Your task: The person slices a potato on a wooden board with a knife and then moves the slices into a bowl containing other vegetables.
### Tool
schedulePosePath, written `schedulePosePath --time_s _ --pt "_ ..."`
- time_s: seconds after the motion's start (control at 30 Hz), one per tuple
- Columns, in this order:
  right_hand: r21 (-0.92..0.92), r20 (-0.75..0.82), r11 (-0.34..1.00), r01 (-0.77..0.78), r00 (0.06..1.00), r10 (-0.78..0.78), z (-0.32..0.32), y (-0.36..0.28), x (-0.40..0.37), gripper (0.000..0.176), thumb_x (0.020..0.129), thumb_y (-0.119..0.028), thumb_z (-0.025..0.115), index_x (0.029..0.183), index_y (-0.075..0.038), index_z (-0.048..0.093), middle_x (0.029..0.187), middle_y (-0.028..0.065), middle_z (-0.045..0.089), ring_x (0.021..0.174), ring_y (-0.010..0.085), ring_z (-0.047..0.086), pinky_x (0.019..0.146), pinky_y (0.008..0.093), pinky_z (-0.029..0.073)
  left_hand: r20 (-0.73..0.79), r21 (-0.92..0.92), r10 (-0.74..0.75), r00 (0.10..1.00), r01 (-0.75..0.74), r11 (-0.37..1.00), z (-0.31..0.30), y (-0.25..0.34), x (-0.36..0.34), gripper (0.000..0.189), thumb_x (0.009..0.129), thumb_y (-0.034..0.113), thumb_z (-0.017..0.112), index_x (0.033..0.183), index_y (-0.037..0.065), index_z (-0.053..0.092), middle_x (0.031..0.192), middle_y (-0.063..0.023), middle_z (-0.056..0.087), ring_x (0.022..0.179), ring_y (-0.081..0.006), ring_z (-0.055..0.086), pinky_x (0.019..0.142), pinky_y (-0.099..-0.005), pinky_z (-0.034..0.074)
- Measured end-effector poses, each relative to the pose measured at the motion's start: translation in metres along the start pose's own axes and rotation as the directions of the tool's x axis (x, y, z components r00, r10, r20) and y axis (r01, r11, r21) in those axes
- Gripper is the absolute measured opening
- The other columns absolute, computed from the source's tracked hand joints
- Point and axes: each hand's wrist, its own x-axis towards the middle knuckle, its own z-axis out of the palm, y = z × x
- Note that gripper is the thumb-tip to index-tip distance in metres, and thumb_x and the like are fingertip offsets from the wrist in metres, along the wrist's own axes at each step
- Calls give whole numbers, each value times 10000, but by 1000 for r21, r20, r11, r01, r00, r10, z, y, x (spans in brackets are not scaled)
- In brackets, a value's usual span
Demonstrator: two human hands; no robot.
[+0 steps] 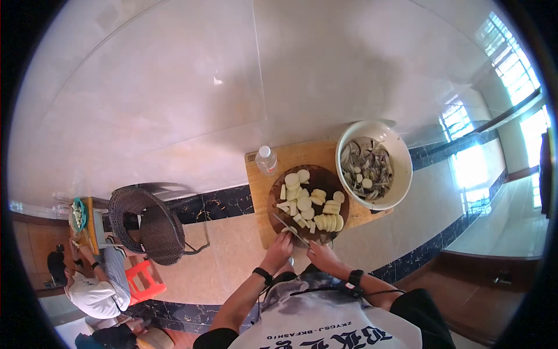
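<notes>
My right hand [322, 256] is closed round the handle of a knife [285, 224], whose blade points up and left over the near edge of a round dark chopping board [332, 181]. Beside the blade, my left hand [280, 248] has its fingers bent together on a pale vegetable piece [290, 230], mostly hidden by the fingers. Cut pale vegetable slices [329, 222] lie in rows on the board's right, and loose chunks [292, 192] are heaped on its left. The exact kind of vegetable cannot be made out.
The board rests on a small wooden table [258, 200] against the wall. A clear bottle [267, 160] stands at the back left. On the right, a white bowl [402, 166] holds dark strips and pale slices. Further left are a wicker chair [148, 227], a red stool [142, 282] and another person [96, 294].
</notes>
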Motion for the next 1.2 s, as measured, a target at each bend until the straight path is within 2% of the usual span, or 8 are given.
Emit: schedulePosePath --time_s 0.1,0.2,0.4,0.8,0.9,1.0,1.1,1.2 --pt "3 -71 990 -142 987 142 8 21 -4 225 950 -179 574 1010 29 515 770 336 596 761 572 581 679 615 454 -16 -5 17 1000 -17 1000 0 0 2 335 822 103 587 1084 -88 670 1244 -199 617 1236 -352 558 1066 -427 480" --pt "49 -27 984 -173 984 174 -3 18 -7 205 944 -169 571 992 24 523 801 342 591 791 566 576 694 609 451 -34 32 53 998 -52 998 1 -1 1 344 833 98 589 1112 -89 665 1249 -193 613 1241 -348 557 1070 -422 480" --pt "-6 -68 992 -125 990 124 8 16 -8 212 927 -180 598 934 25 546 821 337 602 802 553 582 695 600 463 -53 30 44 998 -43 999 -4 0 8 334 834 79 593 1117 -80 673 1246 -187 616 1240 -351 562 1070 -423 483" --pt "23 -52 999 -39 998 40 1 5 -15 209 940 -200 588 956 7 558 757 329 615 760 549 608 691 622 477 -30 98 22 999 -19 995 -6 5 7 328 813 98 610 1083 -67 697 1207 -187 630 1216 -358 569 1060 -427 488" --pt "17 -92 1000 2 996 0 7 13 -14 222 943 -204 586 963 15 553 750 329 613 751 552 605 684 624 475 -42 101 13 999 -9 995 -7 8 8 317 810 98 608 1067 -61 703 1200 -182 635 1215 -352 570 1054 -427 489" --pt "18 -63 999 -28 998 29 4 10 -16 223 944 -195 581 972 23 545 749 328 613 751 553 604 683 621 476 -32 105 -3 999 6 994 -7 9 8 312 809 96 604 1061 -57 705 1188 -178 639 1199 -344 576 1039 -425 493" --pt "-43 -94 983 177 979 -180 4 12 -16 218 945 -189 576 984 22 540 755 330 615 759 552 606 684 619 479 -50 110 5 999 1 994 -9 10 9 308 807 96 601 1055 -52 709 1173 -174 641 1171 -336 585 1026 -421 495" --pt "10 0 1000 -28 1000 28 3 8 -14 207 945 -182 570 999 15 538 765 336 618 770 558 608 691 628 479 -71 96 8 997 -1 995 -9 9 9 302 805 97 601 1046 -46 714 1161 -166 642 1152 -328 591 1022 -417 495"
